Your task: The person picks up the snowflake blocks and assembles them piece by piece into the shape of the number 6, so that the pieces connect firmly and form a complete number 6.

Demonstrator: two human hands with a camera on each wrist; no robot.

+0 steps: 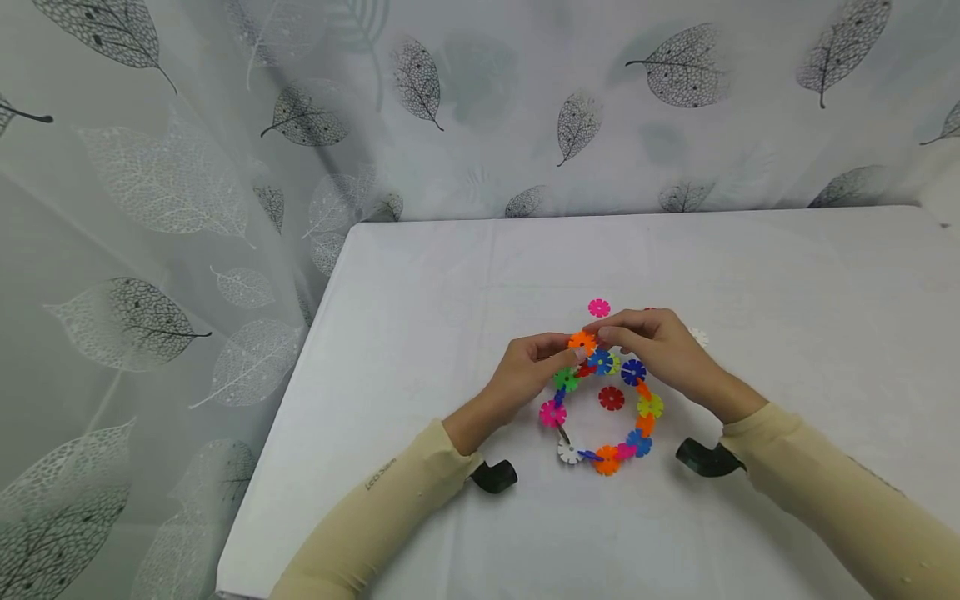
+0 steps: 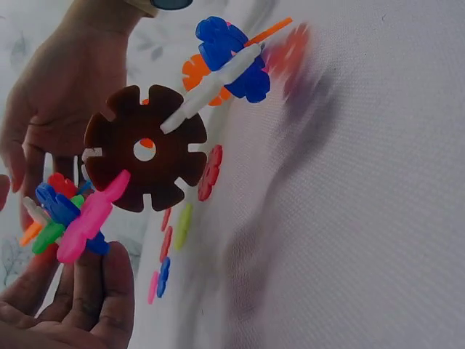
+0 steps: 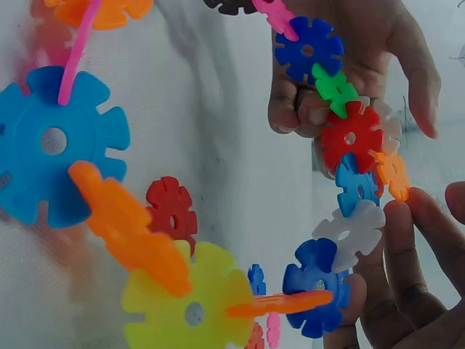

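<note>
A ring of interlocked plastic flower discs [image 1: 650, 406] in many colours hangs between both hands over the table. My left hand [image 1: 525, 371] grips the far part of the ring, its thumb against an orange disc [image 1: 582, 342]. From the other side, my right hand [image 1: 660, 346] pinches at the same stretch, fingertips right at the orange disc's edge. In the right wrist view, red disc [image 3: 352, 138], light blue and white discs [image 3: 350, 234] cluster there. A brown disc [image 2: 145, 149] links to a pink one [image 2: 94, 218] in the left wrist view.
A loose red disc [image 1: 611, 398] lies within the ring's outline. Beyond the hands are a pink disc [image 1: 599, 307] and a white one [image 1: 699, 336], partly hidden. The white table [image 1: 420, 283] meets a leaf-patterned curtain [image 1: 480, 108]. Dark curved pieces [image 1: 495, 477] show by both wrists.
</note>
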